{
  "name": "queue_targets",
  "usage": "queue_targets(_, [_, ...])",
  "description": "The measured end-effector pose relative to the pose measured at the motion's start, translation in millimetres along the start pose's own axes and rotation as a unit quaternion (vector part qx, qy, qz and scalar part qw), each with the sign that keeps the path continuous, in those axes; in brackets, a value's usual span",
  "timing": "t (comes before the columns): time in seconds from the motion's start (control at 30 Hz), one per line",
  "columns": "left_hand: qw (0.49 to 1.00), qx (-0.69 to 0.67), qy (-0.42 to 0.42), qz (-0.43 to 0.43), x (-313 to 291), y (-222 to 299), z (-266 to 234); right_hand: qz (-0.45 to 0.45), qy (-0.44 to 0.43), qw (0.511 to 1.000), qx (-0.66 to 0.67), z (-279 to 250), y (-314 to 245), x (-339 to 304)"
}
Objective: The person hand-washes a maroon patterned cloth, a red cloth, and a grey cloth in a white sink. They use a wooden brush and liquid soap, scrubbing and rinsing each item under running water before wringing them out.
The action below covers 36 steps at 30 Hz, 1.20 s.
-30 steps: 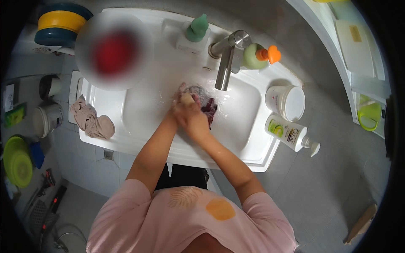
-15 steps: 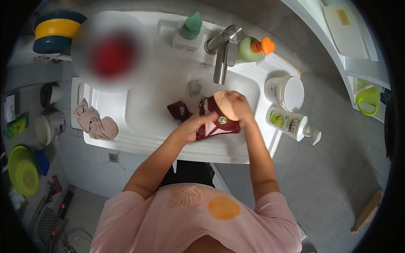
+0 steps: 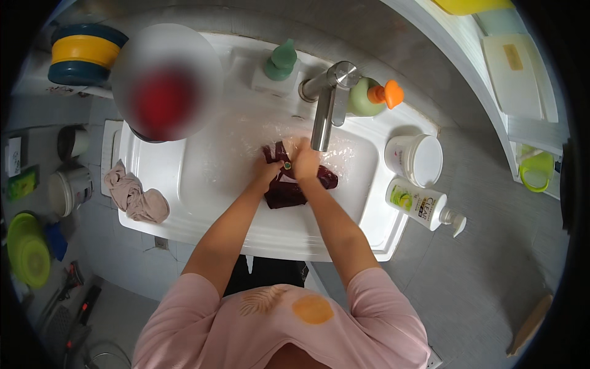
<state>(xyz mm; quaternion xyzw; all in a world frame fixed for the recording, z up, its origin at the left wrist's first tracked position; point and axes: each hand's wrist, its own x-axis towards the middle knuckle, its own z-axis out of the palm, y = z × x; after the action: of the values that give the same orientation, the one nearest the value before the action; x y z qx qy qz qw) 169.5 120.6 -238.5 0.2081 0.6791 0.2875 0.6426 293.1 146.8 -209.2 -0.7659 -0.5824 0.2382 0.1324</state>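
A wet maroon cloth garment (image 3: 286,194) lies bunched in the white sink (image 3: 209,212), with a small round green-and-gold badge on it. My left hand (image 3: 267,174) is closed on its left part, thumb beside the badge. Close by, my right hand (image 3: 305,165) is closed over the cloth just left of the spout; its fingertips are partly hidden. Beneath the metal faucet (image 3: 322,125), water splashes and spreads around both hands. The beige oval piece on the garment can't be clearly made out now.
A green pump bottle with an orange top (image 3: 367,98) and a green-topped dispenser (image 3: 281,64) flank the faucet. At the right rim are a white tub (image 3: 424,161) and a white pump bottle (image 3: 418,204). A beige cloth (image 3: 136,195) drapes over the left rim.
Both hands have gone down and closer together, taking the garment lower into the sink. The right hand has shifted left. Water now splashes around them; the beige piece no longer shows clearly.
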Motion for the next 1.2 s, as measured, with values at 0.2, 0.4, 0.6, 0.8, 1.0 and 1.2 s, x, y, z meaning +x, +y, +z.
queue_targets(0.2, [0.946,-0.291,-0.088,-0.114,-2.4,-3.2,-2.5,0.028,-0.174,0.984,-0.007,-21.5,-7.6,1.7])
queue_targets(0.4, [0.759,-0.493,-0.4,-0.148,-22.6,37.1,-31.3,-0.288,-0.037,0.957,0.031,-70.0,-102.0,-97.7])
queue_targets(0.6, [0.814,-0.476,-0.312,-0.113,-65.3,65.8,-32.9,-0.128,-0.025,0.99,-0.06,-63.8,-126.6,-77.0])
queue_targets(0.8, [0.936,-0.279,-0.182,-0.112,-105.3,87.2,-25.2,0.018,-0.054,0.982,0.179,-70.7,-44.2,-39.0])
queue_targets(1.0, [0.992,0.116,-0.015,0.053,-11.1,39.6,-31.8,0.024,-0.083,0.986,0.145,-38.1,24.5,-13.9])
queue_targets(1.2, [0.935,0.269,0.051,0.226,2.7,32.7,-37.6,-0.023,-0.044,0.999,0.01,2.4,1.9,-10.3])
